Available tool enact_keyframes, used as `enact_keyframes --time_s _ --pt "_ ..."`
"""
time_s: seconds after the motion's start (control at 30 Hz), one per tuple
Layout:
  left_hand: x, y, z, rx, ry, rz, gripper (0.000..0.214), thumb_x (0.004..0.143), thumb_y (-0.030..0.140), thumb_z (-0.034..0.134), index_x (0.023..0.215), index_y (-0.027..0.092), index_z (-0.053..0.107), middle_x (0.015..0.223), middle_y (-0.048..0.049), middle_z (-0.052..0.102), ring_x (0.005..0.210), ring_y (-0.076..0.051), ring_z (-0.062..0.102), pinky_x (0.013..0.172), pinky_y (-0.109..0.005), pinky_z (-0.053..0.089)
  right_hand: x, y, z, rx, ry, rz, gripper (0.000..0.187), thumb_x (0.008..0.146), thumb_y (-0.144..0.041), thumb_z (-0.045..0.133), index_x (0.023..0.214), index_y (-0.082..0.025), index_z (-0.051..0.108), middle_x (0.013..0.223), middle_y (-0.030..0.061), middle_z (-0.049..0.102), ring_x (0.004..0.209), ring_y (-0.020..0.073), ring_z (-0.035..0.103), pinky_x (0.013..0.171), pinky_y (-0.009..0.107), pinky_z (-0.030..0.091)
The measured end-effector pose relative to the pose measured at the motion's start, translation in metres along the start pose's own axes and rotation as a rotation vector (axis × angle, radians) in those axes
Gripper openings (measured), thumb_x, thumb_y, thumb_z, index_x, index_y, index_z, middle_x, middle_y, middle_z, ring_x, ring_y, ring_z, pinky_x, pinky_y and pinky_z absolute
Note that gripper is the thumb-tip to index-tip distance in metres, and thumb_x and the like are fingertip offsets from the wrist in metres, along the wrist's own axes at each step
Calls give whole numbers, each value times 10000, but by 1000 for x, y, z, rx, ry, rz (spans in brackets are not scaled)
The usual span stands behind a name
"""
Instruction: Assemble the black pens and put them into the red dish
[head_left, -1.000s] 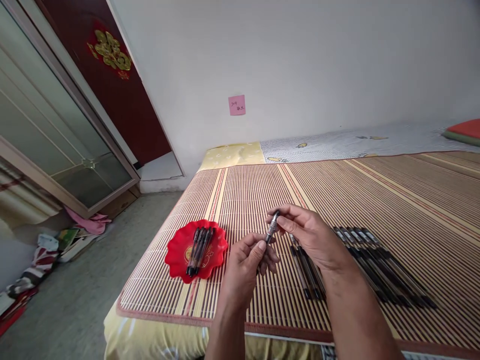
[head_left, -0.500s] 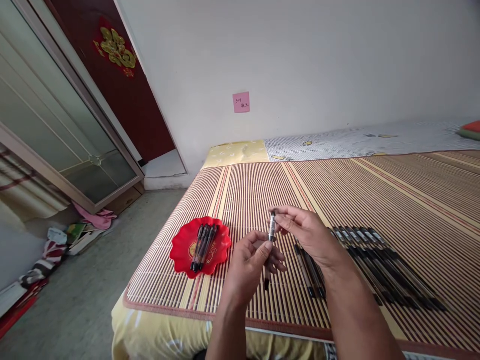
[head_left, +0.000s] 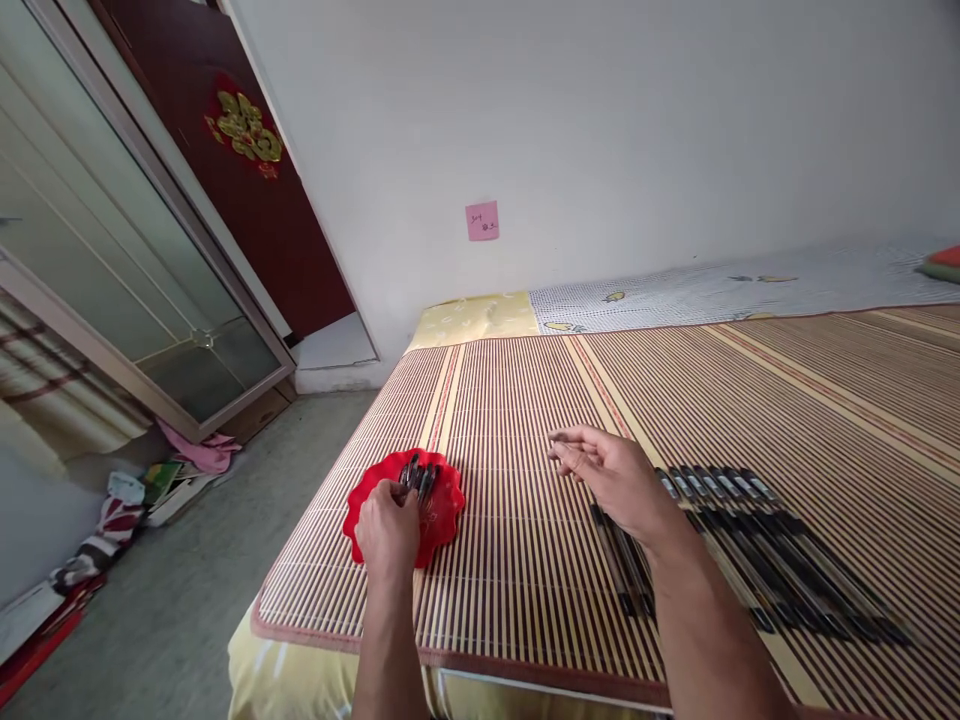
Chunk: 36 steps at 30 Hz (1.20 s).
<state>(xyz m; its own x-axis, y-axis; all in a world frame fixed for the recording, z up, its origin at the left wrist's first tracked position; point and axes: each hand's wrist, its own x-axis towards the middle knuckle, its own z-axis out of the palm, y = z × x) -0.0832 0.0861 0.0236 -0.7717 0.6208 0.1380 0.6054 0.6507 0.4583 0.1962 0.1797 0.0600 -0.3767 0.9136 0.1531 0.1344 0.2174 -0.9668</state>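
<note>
Shifted since earlier to one red plate (head_left: 447, 522): left hand (head_left: 386, 525), at black, clear-barrelled pens (head_left: 427, 482), grip indeterminable; right hand (head_left: 619, 485), narrowly parted, at least six more pens (head_left: 784, 560) rightward.

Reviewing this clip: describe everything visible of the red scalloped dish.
The glossy red, wavy-rimmed round dish, seemingly plastic, lies face up on the brown-and-beige striped slatted mat, near its front left corner. A gold printed design shows on its floor, partly hidden. Slim black-capped pens lie bunched inside it. The person's left hand covers its front left part, fingers at the pens; whether the hand touches the dish is unclear.
</note>
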Motion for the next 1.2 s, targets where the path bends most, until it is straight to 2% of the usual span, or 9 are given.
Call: enact_keyframes --time_s 0.23,0.37,0.47,0.6,0.7,0.83,0.9,1.03,1.2 --pt "-2 -1 6 78 58 57 210 895 329 647 1028 187 725 1109 -135 744 1086 -355 650 883 -432 492 1 0 -7 31 137 -51 337 914 -458 660 1084 -177 733 980 96 753 799 179 707 769 368 606" --pt "-5 1 6 51 89 90 228 895 335 664 1051 181 725 1101 -121 751 1042 -323 665 884 -415 501 -3 -1 -19 87 314 -130 286 906 -433 670 998 -169 732 905 81 750 716 155 685 665 306 572" --pt "-6 1 5 33 99 90 216 875 311 684 1041 181 732 1077 -114 758 1015 -321 674 861 -420 511 -8 -2 -31 83 367 -154 270 907 -405 660 1015 -167 730 900 78 747 694 145 670 651 296 556" --pt "-8 7 2 -61 149 154 217 867 314 673 1026 179 733 1018 -109 756 990 -318 675 864 -437 518 -16 -2 -44 -106 263 -73 230 905 -354 627 984 -167 735 884 80 744 722 169 669 666 312 537" --pt "-21 25 3 -228 182 246 214 856 324 671 999 176 728 975 -102 752 946 -295 688 873 -437 528 -20 -1 -50 -374 125 14 201 922 -302 581 923 -178 739 852 71 738 728 192 659 652 317 489" --pt "-64 66 25 -493 5 426 171 861 285 670 989 179 710 905 -71 738 831 -237 697 822 -406 566 -22 -2 -56 -647 83 124 206 937 -231 545 866 -174 730 853 75 738 737 207 652 631 310 430" --pt "-92 86 41 -511 -104 563 165 861 245 687 1014 186 711 983 -86 718 919 -247 687 850 -427 579 -23 -3 -59 -655 126 150 212 951 -231 537 898 -168 732 909 86 747 769 208 661 634 299 429" --pt "-137 107 67 -335 -238 767 344 872 147 683 1199 251 707 1246 -102 625 1161 -285 607 979 -489 557 -24 -5 -63 -630 190 145 204 950 -233 548 975 -171 741 938 76 759 768 195 664 636 282 421" --pt "-150 110 78 -149 -291 930 315 928 158 611 1204 264 717 1497 -137 461 1406 -371 411 1117 -604 448 -23 -8 -65 -617 197 95 189 926 -198 555 940 -162 739 902 68 759 752 179 648 641 271 396"
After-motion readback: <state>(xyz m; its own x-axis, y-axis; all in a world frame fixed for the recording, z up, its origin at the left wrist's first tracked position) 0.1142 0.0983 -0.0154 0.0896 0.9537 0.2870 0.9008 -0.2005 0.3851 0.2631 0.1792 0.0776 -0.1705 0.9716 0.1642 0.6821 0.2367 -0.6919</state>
